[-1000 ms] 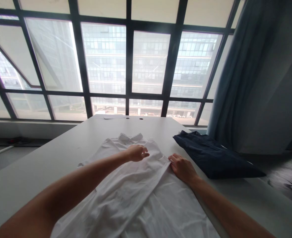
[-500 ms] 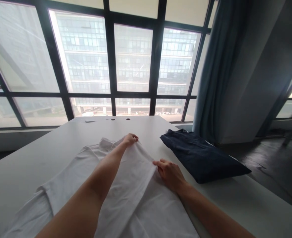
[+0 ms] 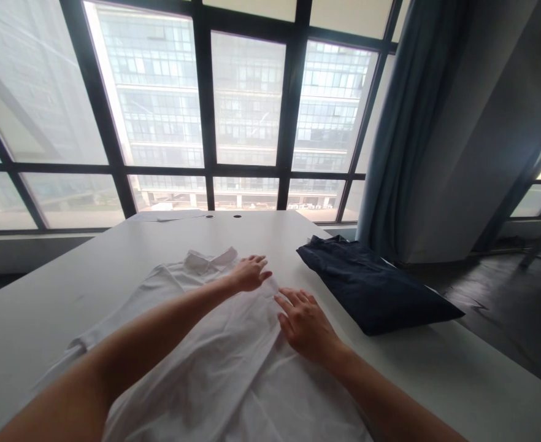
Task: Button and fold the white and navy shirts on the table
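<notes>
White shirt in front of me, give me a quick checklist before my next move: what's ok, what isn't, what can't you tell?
1. White shirt lying on the table: ok.
2. Collar uncovered by the hands: ok, it shows at the far end.
3. Fabric smooth: not ok, creases run across the near part.
4. Dark garment apart from the shirt: ok, it lies off to the right with bare table between.
5. Left hand gripping fabric: cannot tell, it is over the shirt beside the collar and its underside is hidden.
6. Right hand free of a pinch: ok, it seems, with fingers spread at the shirt's right edge.
</notes>
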Demonstrator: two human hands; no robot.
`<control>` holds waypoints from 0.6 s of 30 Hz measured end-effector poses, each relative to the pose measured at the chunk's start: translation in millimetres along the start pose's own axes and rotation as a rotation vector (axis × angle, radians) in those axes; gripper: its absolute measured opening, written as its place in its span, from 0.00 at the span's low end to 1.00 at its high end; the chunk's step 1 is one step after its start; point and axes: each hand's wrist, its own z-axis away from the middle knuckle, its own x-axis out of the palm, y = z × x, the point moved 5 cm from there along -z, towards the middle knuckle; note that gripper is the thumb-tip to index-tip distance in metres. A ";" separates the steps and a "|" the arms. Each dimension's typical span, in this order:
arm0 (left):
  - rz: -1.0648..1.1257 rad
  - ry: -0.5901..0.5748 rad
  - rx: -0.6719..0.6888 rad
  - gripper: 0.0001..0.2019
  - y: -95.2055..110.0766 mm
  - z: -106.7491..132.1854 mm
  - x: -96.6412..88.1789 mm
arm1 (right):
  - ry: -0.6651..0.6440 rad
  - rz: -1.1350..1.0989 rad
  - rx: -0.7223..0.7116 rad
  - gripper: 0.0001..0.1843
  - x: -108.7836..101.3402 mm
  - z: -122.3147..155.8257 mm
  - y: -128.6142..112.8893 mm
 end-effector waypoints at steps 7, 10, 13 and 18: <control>-0.046 -0.248 0.094 0.33 -0.1 21.3 35.2 | -0.246 -0.154 -0.064 0.33 21.2 5.7 -13.6; -0.017 -0.257 0.020 0.35 -15.6 -6.4 35.9 | -0.278 -0.154 -0.018 0.34 22.3 5.5 -8.7; -0.031 -0.251 -0.035 0.36 -29.1 -31.0 35.6 | -0.307 -0.144 0.032 0.36 21.0 4.4 -3.7; -0.090 -0.225 -0.115 0.40 -50.2 -51.9 31.9 | -0.354 -0.147 0.052 0.39 15.8 5.2 -4.7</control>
